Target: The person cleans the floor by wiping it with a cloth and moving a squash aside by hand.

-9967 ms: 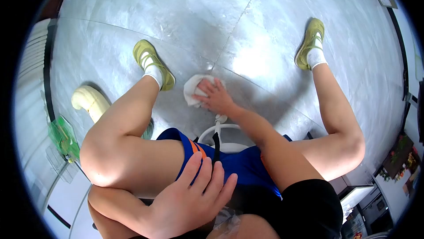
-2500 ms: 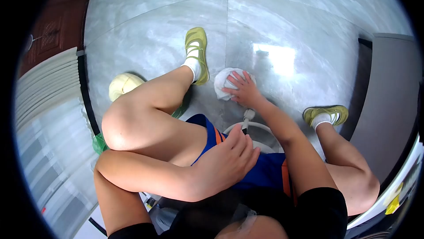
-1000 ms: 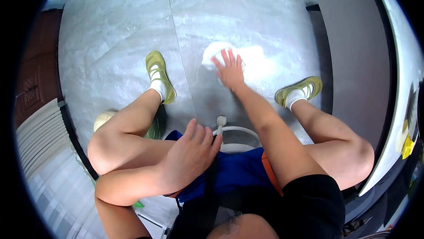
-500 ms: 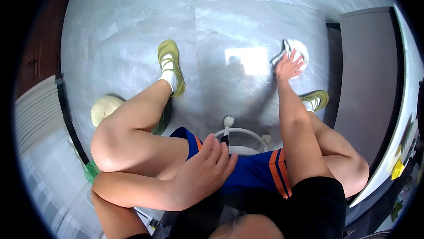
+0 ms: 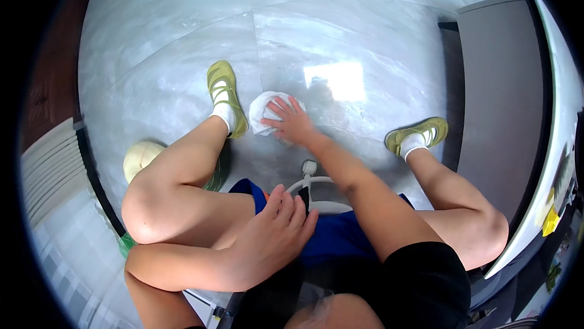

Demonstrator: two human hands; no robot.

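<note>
A crumpled white cloth lies on the glossy grey floor, just right of my left shoe. My right hand presses on top of it, fingers spread out rather than wrapped around it. The part of the cloth under my palm is hidden. Over my lap, my left hand hangs with its fingers extended and slightly curved, holding nothing.
My green shoes, left and right, stand wide apart on the floor. Pale chair casters are below me. A grey cabinet panel rises at right; a cream round object sits by my left knee.
My right hand and the white cloth have swept left across the floor and a little nearer to me, from beside my right shoe to beside the left. My left hand has barely moved.
</note>
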